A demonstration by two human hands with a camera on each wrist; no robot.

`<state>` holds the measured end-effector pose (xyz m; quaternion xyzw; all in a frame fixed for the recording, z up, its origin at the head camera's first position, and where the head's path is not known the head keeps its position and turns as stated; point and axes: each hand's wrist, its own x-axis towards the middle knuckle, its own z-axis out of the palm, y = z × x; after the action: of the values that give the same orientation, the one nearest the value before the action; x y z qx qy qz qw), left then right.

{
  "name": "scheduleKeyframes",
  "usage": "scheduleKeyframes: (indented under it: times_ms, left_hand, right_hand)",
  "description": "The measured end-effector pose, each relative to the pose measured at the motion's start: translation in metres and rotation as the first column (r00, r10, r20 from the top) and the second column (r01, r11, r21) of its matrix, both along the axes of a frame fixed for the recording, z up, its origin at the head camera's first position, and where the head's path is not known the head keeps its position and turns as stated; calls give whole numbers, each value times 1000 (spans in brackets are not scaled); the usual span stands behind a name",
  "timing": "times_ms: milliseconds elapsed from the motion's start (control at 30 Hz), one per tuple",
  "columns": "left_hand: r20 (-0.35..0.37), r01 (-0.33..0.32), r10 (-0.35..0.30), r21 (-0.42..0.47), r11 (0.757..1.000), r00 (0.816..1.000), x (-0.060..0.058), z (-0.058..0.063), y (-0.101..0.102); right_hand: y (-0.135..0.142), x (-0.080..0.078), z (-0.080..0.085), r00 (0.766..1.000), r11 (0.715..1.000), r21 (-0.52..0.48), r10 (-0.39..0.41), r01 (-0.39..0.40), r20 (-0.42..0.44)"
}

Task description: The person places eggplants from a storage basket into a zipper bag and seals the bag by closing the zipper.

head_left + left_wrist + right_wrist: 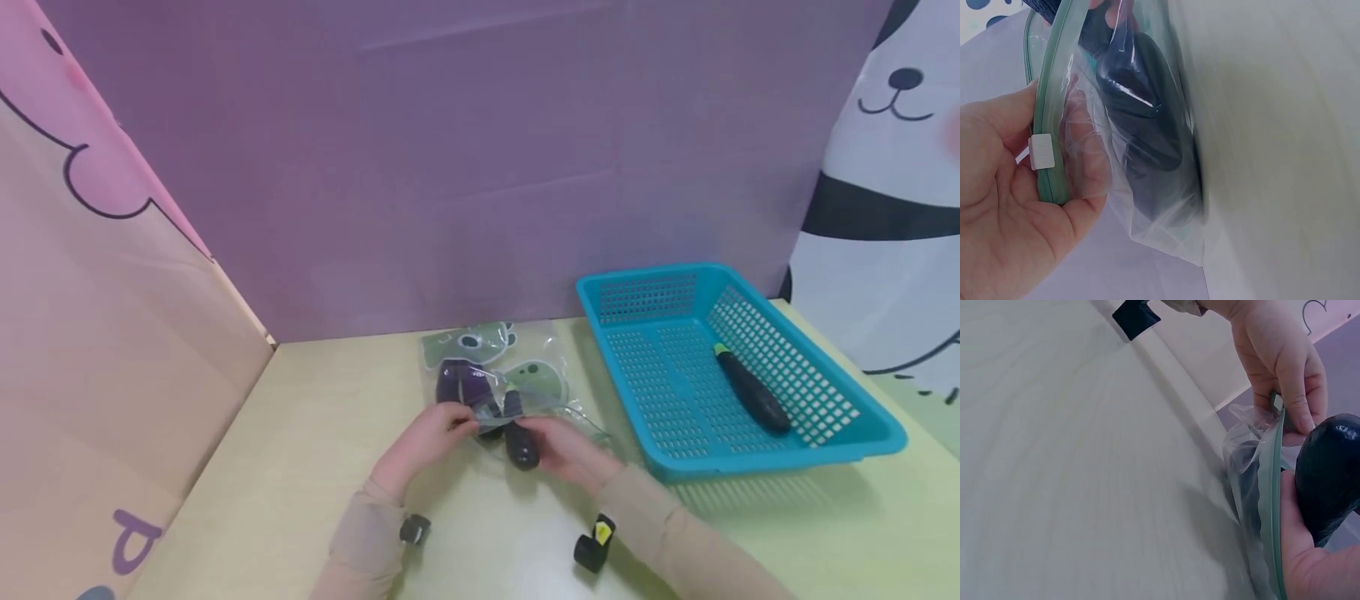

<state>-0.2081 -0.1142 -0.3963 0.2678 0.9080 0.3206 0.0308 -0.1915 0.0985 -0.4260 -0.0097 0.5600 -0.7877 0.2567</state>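
Observation:
A clear zip bag [555,337] with green cartoon print lies on the table, its mouth facing me. Dark purple eggplants [1141,94] rest inside it, seen through the plastic. At the bag's mouth, my left hand [427,437] pinches the green zip edge [1054,94] close to its white slider [1042,152]. My right hand [566,450] grips another dark eggplant [522,448], its narrow green-tipped end in the bag opening and its rounded end outside. In the right wrist view this eggplant's round end [1332,472] shows beside the zip edge, with the right fingers partly hidden.
To the right stands a teal plastic basket [626,392] with perforated sides. One long dark eggplant [753,392] lies in it against the right wall. A purple panel [450,167] rises behind the table [300,450], with cartoon-printed panels at both sides.

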Motion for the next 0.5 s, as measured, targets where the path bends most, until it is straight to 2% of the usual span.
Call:
scheduleKeyframes:
  times_ms: [200,500]
  left_hand:
    - [-9,4,-4,-7,1000,1000,-1,-1,-1]
    - [-6,11,-11,-14,1000,1000,-1,-1,0]
  right_hand:
    - [-3,-5,-2,999,996,-84,4,0,46]
    - [-1,-8,-4,993,987,-142,-55,70,108]
